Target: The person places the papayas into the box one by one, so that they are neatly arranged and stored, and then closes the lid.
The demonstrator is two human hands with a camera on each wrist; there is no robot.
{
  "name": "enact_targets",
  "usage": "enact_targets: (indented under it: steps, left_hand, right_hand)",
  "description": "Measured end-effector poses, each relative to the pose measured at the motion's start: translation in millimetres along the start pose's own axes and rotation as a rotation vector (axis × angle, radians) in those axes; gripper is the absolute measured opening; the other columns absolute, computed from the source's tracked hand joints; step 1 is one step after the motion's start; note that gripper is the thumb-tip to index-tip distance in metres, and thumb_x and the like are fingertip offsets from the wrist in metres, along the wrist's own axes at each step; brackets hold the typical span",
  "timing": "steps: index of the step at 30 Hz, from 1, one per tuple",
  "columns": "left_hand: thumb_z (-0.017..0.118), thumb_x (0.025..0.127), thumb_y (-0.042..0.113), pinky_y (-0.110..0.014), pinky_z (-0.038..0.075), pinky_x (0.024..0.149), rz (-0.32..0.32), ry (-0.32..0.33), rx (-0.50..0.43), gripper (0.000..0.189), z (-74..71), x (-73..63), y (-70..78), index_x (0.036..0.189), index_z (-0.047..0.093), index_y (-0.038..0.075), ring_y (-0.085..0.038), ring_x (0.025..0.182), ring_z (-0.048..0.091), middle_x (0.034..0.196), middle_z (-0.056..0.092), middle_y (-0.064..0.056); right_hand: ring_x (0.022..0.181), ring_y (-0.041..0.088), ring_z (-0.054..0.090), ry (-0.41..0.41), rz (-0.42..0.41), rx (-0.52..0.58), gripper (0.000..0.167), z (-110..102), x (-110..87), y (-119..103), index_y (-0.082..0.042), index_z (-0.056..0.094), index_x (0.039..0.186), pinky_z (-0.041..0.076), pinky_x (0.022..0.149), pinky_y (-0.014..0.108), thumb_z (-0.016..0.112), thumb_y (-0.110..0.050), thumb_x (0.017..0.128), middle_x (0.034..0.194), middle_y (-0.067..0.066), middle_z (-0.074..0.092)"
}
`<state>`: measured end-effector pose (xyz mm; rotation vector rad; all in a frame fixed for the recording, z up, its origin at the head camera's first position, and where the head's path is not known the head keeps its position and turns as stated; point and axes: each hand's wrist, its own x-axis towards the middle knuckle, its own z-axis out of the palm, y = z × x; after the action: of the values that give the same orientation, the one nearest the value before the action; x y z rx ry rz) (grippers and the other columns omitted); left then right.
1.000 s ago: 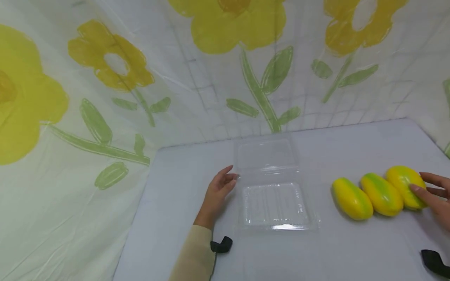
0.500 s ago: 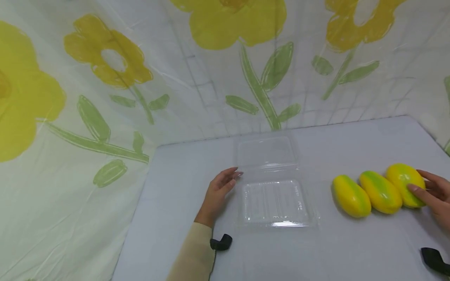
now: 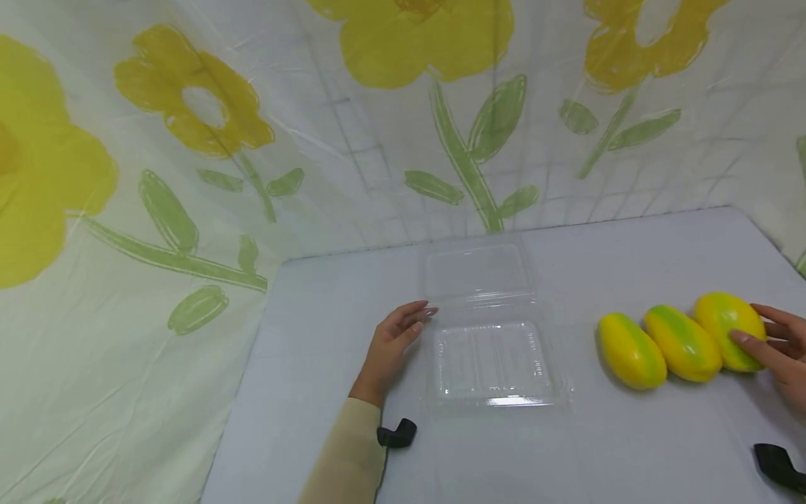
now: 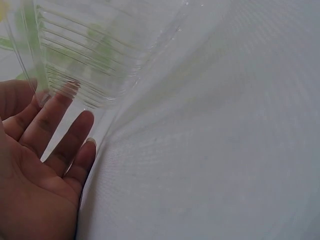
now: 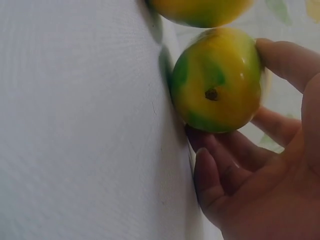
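A clear plastic clamshell box (image 3: 494, 360) lies unfolded on the white table, its lid (image 3: 476, 271) laid back toward the wall. My left hand (image 3: 392, 343) is at its left side near the hinge, fingertips right at the rim with fingers loosely spread. In the left wrist view the ribbed box wall (image 4: 90, 55) rises beside that hand's fingers. At the right, three glossy yellow-green mangoes stand in a row. My right hand (image 3: 783, 350) grips the rightmost mango (image 3: 724, 329), thumb on one side and fingers on the other. Beside it are the middle mango (image 3: 683, 343) and left mango (image 3: 632, 351).
The white table (image 3: 327, 336) ends at a flower-printed curtain (image 3: 352, 161) along the back and left. A black curved piece (image 3: 398, 434) sits by the left sleeve, and a similar black piece (image 3: 779, 465) shows near the lower right edge.
My left fingertips have shifted slightly right, onto the box's edge. The right hand keeps its hold on the rightmost mango, and the view has tilted slightly.
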<state>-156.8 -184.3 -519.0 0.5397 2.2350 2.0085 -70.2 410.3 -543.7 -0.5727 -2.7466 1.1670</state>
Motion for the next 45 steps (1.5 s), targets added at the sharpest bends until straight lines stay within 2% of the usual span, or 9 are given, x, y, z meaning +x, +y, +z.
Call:
enact_targets:
  steps: [5, 15, 19, 27, 30, 36, 40, 42, 45]
  left_hand:
    - [0.059, 0.112, 0.01, -0.037, 0.042, 0.116, 0.014, -0.013, -0.013, 0.041, 0.2, 1.0, 1.8, 0.152, 0.059, 0.002, -0.026, 0.139, 0.061, 0.143, 0.07, -0.007]
    - [0.061, 0.112, 0.013, -0.037, 0.043, 0.116, 0.008, -0.005, -0.017, 0.04, 0.0, -1.2, 3.3, 0.152, 0.061, 0.005, -0.025, 0.139, 0.06, 0.143, 0.071, -0.006]
    - [0.061, 0.112, 0.012, -0.036, 0.042, 0.116, 0.005, -0.004, -0.027, 0.04, 0.0, -0.7, 2.6, 0.151, 0.062, 0.006, -0.026, 0.14, 0.06, 0.143, 0.07, -0.007]
    - [0.062, 0.112, 0.013, -0.036, 0.043, 0.116, 0.01, -0.003, -0.028, 0.041, 0.2, 0.1, 1.7, 0.152, 0.06, 0.003, -0.026, 0.139, 0.06, 0.142, 0.071, -0.008]
    - [0.062, 0.112, 0.012, -0.036, 0.043, 0.117, 0.005, -0.001, -0.03, 0.04, 0.0, -0.4, 1.5, 0.151, 0.061, 0.004, -0.026, 0.139, 0.06, 0.142, 0.071, -0.007]
    - [0.062, 0.112, 0.013, -0.036, 0.042, 0.117, -0.002, 0.005, -0.021, 0.039, 0.4, -2.2, 2.2, 0.151, 0.063, 0.008, -0.024, 0.139, 0.06, 0.142, 0.071, -0.005]
    - [0.062, 0.112, 0.013, -0.036, 0.042, 0.117, 0.0, 0.003, -0.021, 0.04, 0.6, -2.4, 2.9, 0.151, 0.062, 0.007, -0.024, 0.139, 0.06, 0.142, 0.071, -0.006]
    - [0.061, 0.112, 0.013, -0.036, 0.042, 0.117, 0.005, 0.002, -0.022, 0.04, 0.3, -2.1, 2.5, 0.152, 0.061, 0.005, -0.025, 0.139, 0.06, 0.142, 0.071, -0.006]
    - [0.061, 0.112, 0.012, -0.036, 0.042, 0.116, 0.015, 0.002, -0.03, 0.041, -0.2, -1.4, 1.8, 0.152, 0.06, 0.004, -0.026, 0.139, 0.061, 0.143, 0.071, -0.008]
  right_hand:
    - [0.131, 0.065, 0.035, 0.012, 0.021, 0.01, 0.074, -1.0, 0.6, 1.9, -0.004, 0.014, 0.174, 0.023, 0.124, 0.066, 0.05, -0.033, 0.117, 0.163, 0.043, 0.025]
    - [0.137, 0.062, 0.034, 0.091, 0.037, 0.02, 0.076, -1.5, 11.6, 10.2, -0.02, 0.015, 0.176, 0.023, 0.126, 0.063, 0.055, -0.038, 0.115, 0.172, 0.034, 0.022]
    - [0.143, 0.06, 0.03, 0.12, -0.007, 0.039, 0.072, -2.2, 1.3, -13.9, -0.022, 0.016, 0.176, 0.02, 0.128, 0.055, 0.055, -0.029, 0.116, 0.175, 0.03, 0.02]
    - [0.132, 0.06, 0.035, 0.163, -0.146, 0.019, 0.067, -5.3, -26.0, -81.4, -0.001, 0.022, 0.171, 0.018, 0.124, 0.028, 0.055, -0.009, 0.114, 0.169, 0.035, 0.027]
    - [0.131, 0.061, 0.034, 0.159, -0.177, 0.023, 0.068, -7.5, -29.5, -94.2, 0.003, 0.021, 0.17, 0.019, 0.125, 0.03, 0.057, -0.004, 0.113, 0.168, 0.037, 0.027]
    - [0.136, 0.065, 0.035, 0.117, -0.248, -0.029, 0.071, -13.0, -36.2, -112.9, 0.003, 0.021, 0.171, 0.017, 0.129, 0.042, 0.06, -0.008, 0.113, 0.168, 0.037, 0.026]
    - [0.134, 0.063, 0.035, 0.073, -0.3, -0.072, 0.075, -14.5, -41.5, -126.6, 0.001, 0.022, 0.171, 0.013, 0.122, 0.025, 0.065, -0.01, 0.111, 0.162, 0.04, 0.03]
    - [0.132, 0.062, 0.034, 0.043, -0.321, -0.075, 0.076, -14.7, -44.3, -135.1, 0.0, 0.023, 0.171, 0.014, 0.126, 0.033, 0.067, -0.01, 0.11, 0.16, 0.04, 0.03]
    - [0.131, 0.06, 0.035, 0.004, -0.36, -0.067, 0.077, -13.9, -47.3, -148.1, 0.0, 0.026, 0.171, 0.014, 0.119, 0.017, 0.07, -0.011, 0.109, 0.157, 0.039, 0.032]
